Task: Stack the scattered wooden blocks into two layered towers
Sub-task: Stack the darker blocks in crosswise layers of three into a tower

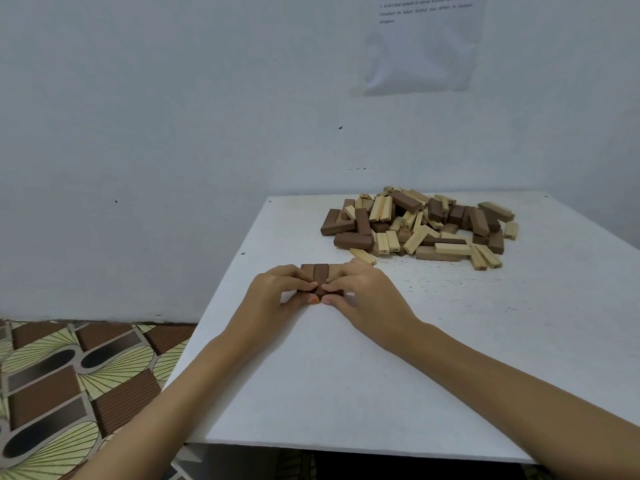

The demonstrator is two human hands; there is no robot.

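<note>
Left hand (277, 292), right hand (363, 291) — three blocks (321, 277)

One left hand (277, 292) and one right hand (367, 296) show. Between them lie at least two dark brown blocks (321, 277), with others possibly hidden. One heap of blocks (422, 226) defies exact counting. One white table (346, 375). One printed sheet (422, 46).
</note>
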